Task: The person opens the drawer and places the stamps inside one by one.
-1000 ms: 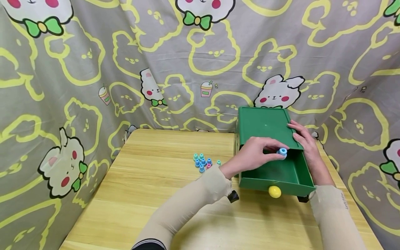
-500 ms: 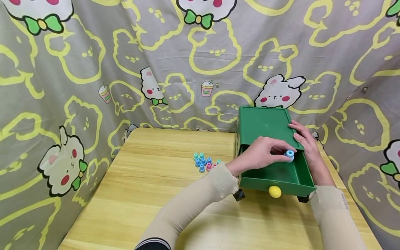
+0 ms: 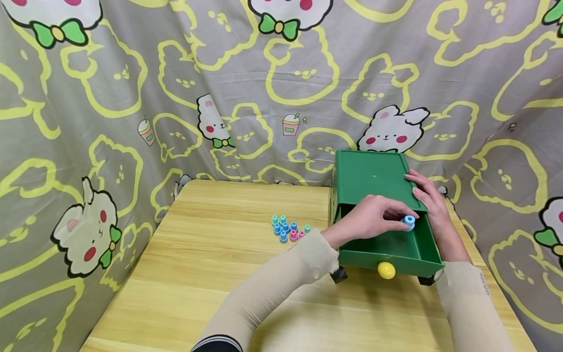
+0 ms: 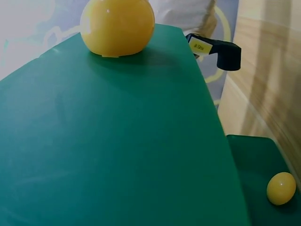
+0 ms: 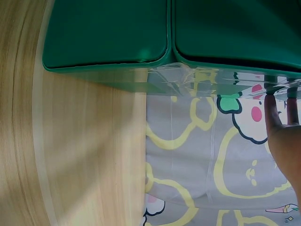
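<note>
Between the thumb and fingers of my left hand [image 3: 376, 218] is a small light-blue bead-like peg [image 3: 408, 223] with a hole in its top. The hand holds it inside the pulled-out top drawer [image 3: 391, 262], near the drawer's right wall. In the left wrist view the drawer's green front [image 4: 122, 141] fills most of the picture, and the hand is out of sight. My right hand [image 3: 433, 208] rests with extended fingers against the right side of the green cabinet [image 3: 374, 173]. In the right wrist view its fingers [image 5: 272, 110] touch the shiny side wall.
Several blue, teal and pink pegs [image 3: 286, 227] stand on the wooden table [image 3: 211, 244] left of the cabinet. A yellow knob [image 3: 386, 270] sticks out from the drawer front. Beneath it is a closed lower drawer [image 4: 256, 155] with its own knob. A patterned curtain [image 3: 246, 161] hangs behind.
My left hand has moved rightward with the peg, then slightly lower inside the drawer. More of the pink pegs on the table now show. The right hand keeps its place on the cabinet.
</note>
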Tool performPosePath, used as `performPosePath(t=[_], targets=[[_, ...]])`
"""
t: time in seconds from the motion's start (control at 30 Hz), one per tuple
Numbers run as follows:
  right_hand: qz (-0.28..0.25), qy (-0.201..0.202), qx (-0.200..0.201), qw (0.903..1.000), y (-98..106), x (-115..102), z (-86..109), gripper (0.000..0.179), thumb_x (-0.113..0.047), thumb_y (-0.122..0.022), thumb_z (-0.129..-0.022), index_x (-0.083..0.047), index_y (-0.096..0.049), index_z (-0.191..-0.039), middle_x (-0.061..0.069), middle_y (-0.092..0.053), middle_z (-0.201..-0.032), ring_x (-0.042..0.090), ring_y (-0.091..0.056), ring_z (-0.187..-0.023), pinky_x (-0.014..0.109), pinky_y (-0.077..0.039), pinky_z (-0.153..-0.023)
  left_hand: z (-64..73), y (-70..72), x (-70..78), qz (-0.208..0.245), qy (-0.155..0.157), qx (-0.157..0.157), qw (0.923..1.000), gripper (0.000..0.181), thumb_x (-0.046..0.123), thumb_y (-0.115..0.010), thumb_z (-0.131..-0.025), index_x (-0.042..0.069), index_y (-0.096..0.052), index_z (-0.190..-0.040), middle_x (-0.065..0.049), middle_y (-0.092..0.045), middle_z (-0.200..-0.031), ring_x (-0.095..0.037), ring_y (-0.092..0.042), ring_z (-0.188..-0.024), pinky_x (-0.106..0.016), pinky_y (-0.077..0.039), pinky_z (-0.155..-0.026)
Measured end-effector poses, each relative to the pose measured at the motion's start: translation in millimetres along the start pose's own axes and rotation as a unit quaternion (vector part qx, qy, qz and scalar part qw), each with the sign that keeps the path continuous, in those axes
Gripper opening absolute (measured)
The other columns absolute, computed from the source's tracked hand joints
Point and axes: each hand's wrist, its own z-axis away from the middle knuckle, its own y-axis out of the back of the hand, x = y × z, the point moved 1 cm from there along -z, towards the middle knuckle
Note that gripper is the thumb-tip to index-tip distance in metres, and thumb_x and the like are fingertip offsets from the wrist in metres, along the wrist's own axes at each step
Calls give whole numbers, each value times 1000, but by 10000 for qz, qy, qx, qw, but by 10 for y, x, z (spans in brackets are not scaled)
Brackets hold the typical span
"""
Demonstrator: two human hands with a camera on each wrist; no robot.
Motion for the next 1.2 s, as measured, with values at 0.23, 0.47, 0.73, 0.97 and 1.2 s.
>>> performPosePath(t=[0.23,0.47,0.73,0.97,1.2], targets=[[-209,89,16,9997,0,0,-4,42,-17,-43,-111,-7,-53,-151,-15,-39,-162,5,-29,-147,8,-26,-108,6,-29,5,-91,89,-83,9999,29,30,-71,-99,25,-74,-128,17,-74,-121,14,-65,-103,-2,-46,-88],[-409,194,2,9990,2,25,-5,41,-12,-44,-110,-4,-54,-148,-8,-40,-162,5,-30,-145,9,-25,-109,7,-57,-9,-154,119,-192,9996,30,30,-71,-99,25,-74,-128,16,-75,-120,14,-65,-101,-2,-46,-86],[-241,197,12,9995,4,-4,13,42,-16,-44,-111,-5,-53,-150,-6,-38,-164,4,-31,-145,8,-26,-108,-13,-82,-18,-290,167,-298,9990,30,30,-72,-98,26,-75,-127,16,-74,-122,14,-65,-101,-1,-45,-85],[-262,200,-5,9995,6,-10,11,42,-15,-44,-111,-5,-53,-150,-5,-37,-165,4,-30,-145,8,-26,-108,-22,-82,-16,-497,287,-414,9975,29,32,-72,-98,29,-74,-127,18,-73,-120,14,-64,-102,-2,-44,-87],[-336,143,-44,9993,5,-7,11,42,-16,-44,-111,-6,-52,-151,-5,-35,-166,5,-29,-146,7,-25,-108,-35,-92,-13,-687,395,-489,9957,29,34,-73,-98,30,-74,-126,19,-73,-120,13,-64,-103,-3,-43,-89]])
